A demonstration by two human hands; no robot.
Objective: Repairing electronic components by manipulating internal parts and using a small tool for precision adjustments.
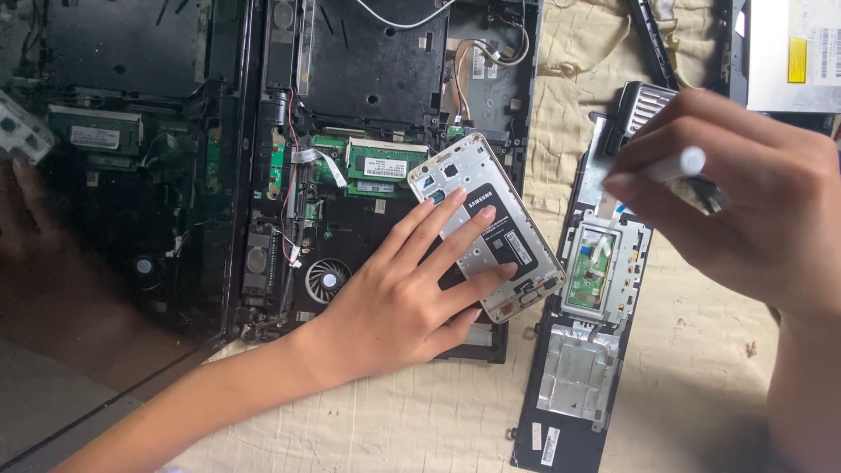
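Note:
My left hand (407, 289) lies flat, fingers spread, on an opened phone (464, 180) with its back cover off. The phone rests on top of a dismantled laptop base (368, 52) that shows a fan (326, 280) and a green memory module (385, 165). My right hand (753, 201) hovers at the right above a black palm-rest panel (578, 368), fingers closed on a thin white-handled tool (688, 165) whose dark tip points right.
A cream cloth (692, 377) covers the surface. A second laptop board appears at the left as a reflection in a glossy dark panel (131, 175). A vented black part (644, 105) and a silver drive (793, 52) lie at the upper right.

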